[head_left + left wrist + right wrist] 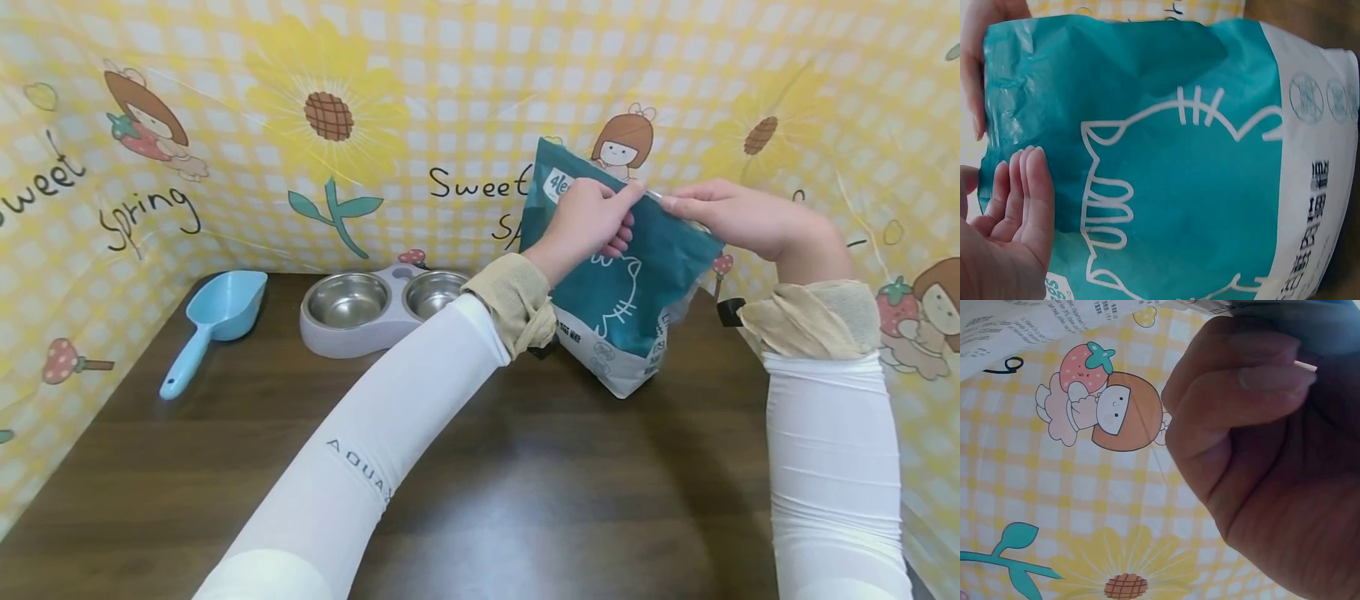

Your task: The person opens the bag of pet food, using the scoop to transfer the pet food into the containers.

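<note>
A teal pet food bag (pixel 645 308) with a white cat outline and a pale bottom stands tilted at the right of the table. My left hand (pixel 588 218) pinches its top edge near the middle, the other fingers lying against the bag's front. Close beside it, my right hand (pixel 742 218) pinches the same edge farther right. The left wrist view shows the bag's printed front (pixel 1179 162) and the left hand's fingers (pixel 1029 194) against it. Curled right fingers (pixel 1241 387) show in the right wrist view, where part of the bag is dark and blurred.
A blue scoop (pixel 225 308) lies at the table's back left. Beside it stands a double pet bowl (pixel 337 342) with steel dishes, its right part hidden by my left forearm. A yellow checked cloth (pixel 465 100) hangs behind the dark wooden table (pixel 225 467).
</note>
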`<move>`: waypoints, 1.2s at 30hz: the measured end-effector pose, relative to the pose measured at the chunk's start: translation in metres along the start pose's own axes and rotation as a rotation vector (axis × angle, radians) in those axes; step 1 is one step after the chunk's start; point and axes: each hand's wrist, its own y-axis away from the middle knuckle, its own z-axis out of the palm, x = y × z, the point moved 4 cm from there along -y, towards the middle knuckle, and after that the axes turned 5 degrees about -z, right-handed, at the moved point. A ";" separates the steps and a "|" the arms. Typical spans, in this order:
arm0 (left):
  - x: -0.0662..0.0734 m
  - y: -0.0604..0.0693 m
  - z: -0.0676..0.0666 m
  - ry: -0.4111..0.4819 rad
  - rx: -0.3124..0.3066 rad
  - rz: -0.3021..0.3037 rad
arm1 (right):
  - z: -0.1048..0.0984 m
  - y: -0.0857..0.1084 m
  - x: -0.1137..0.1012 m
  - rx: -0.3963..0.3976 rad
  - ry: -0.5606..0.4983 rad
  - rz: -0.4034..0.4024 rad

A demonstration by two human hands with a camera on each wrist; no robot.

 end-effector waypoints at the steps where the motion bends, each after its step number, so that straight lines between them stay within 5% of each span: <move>1: 0.000 0.000 0.000 0.012 -0.005 -0.005 | 0.000 -0.001 0.000 0.013 -0.005 0.002; 8: 0.004 0.001 0.005 0.134 -0.059 0.011 | 0.003 -0.005 0.003 0.144 -0.017 -0.049; 12: 0.008 0.002 0.005 0.173 -0.036 -0.002 | 0.004 -0.008 0.002 0.172 -0.016 -0.093; 18: 0.011 0.004 0.003 0.082 0.025 -0.022 | 0.005 -0.007 -0.004 0.165 0.008 -0.146; 25: 0.014 0.000 0.001 -0.016 0.095 0.035 | 0.004 -0.008 -0.005 0.139 0.006 -0.159; 36: 0.012 -0.003 0.000 -0.049 0.090 0.062 | 0.001 -0.005 -0.006 0.156 0.153 -0.107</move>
